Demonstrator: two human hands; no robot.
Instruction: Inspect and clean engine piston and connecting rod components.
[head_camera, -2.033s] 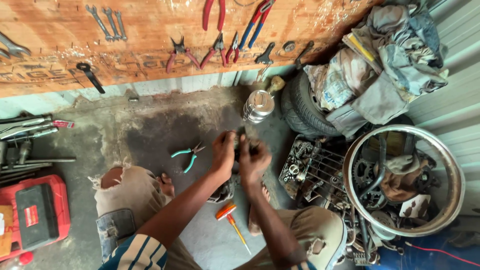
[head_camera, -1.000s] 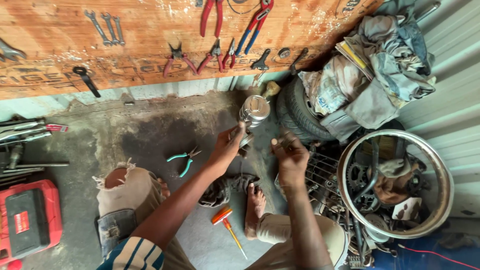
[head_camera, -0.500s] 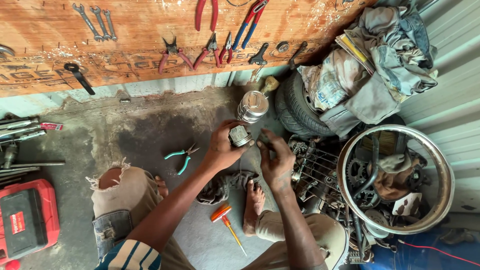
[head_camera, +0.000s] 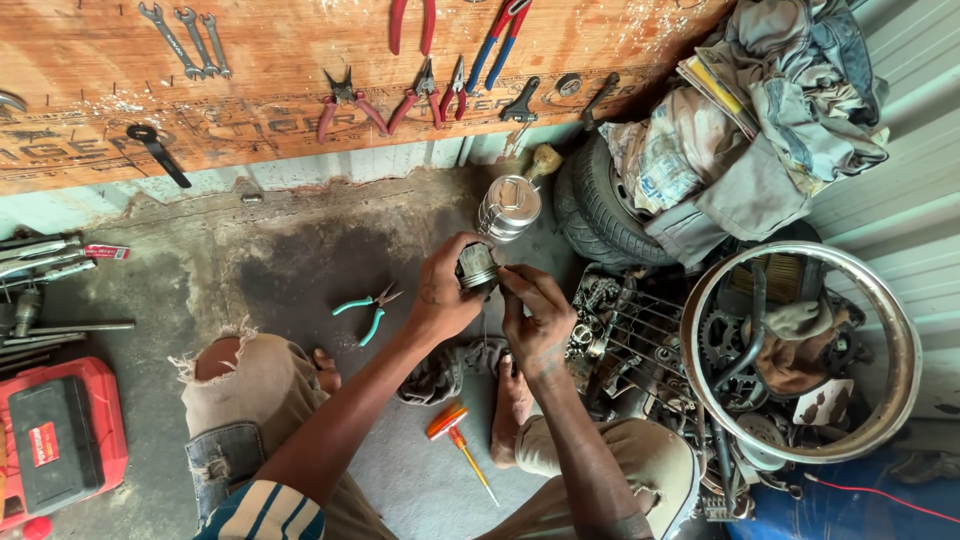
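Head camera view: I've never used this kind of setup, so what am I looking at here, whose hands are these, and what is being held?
There is no machine here. The single picture comes from a camera worn on a person's head, looking down at their own two bare hands as they sit on a stained concrete floor.

The left hand holds a small round grey metal part in its grip. The right hand touches that part's side with its fingertips.

On the floor lie green-handled pliers, an orange-handled screwdriver and a red plastic tool case. A stacked steel container stands behind the hands, beside a black rubber tyre. On the right lies a shiny metal wheel rim filled with parts. Wrenches and red pliers hang on the orange wooden board above.
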